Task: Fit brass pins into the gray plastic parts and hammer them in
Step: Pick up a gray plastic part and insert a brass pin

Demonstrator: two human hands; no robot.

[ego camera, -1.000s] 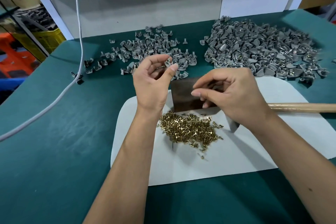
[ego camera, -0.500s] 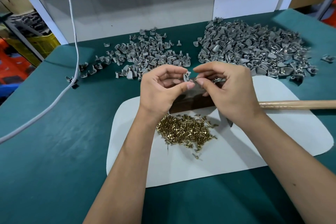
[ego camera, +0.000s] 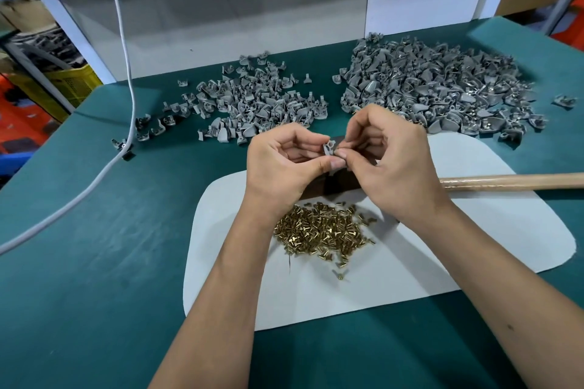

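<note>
Our left hand [ego camera: 286, 164] pinches one gray plastic part [ego camera: 328, 148] upright so its hole faces our right hand [ego camera: 392, 161], whose fingertips pinch at it, presumably seating a pin; brass pins [ego camera: 322, 227] lie just below both wrists; hammer handle [ego camera: 512, 181] waits rightward.

The hammer handle [ego camera: 512, 181] runs off the right edge, its head buried behind the right hand [ego camera: 395, 164]. The dark block [ego camera: 328, 186] peeks out only between the wrists. Whether a pin sits in the gray part [ego camera: 328, 148] is too small to tell. The white cable [ego camera: 126, 73] exits top and left.
</note>
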